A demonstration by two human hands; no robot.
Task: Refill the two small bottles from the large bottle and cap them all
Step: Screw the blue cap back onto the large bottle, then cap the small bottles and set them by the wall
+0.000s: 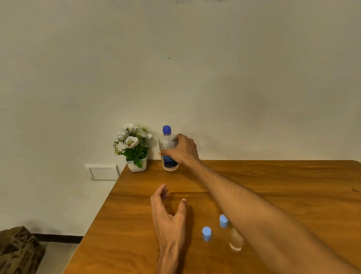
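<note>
The large clear bottle (168,147) with a dark blue cap and blue label stands upright at the table's far edge. My right hand (183,150) grips its body from the right. My left hand (169,214) hovers over the middle of the table, fingers relaxed and spread, holding nothing. Two light blue caps are near me: one blue cap (207,233) to the left and another blue cap (223,220) partly behind my right forearm. A small clear bottle (235,241) shows beside that forearm; I cannot tell which cap sits on it.
A white pot of artificial flowers (134,149) stands just left of the large bottle, in the wooden table's (285,183) far left corner. A wall socket plate (103,172) is on the wall beyond. A patterned paper bag (13,262) sits on the floor at left.
</note>
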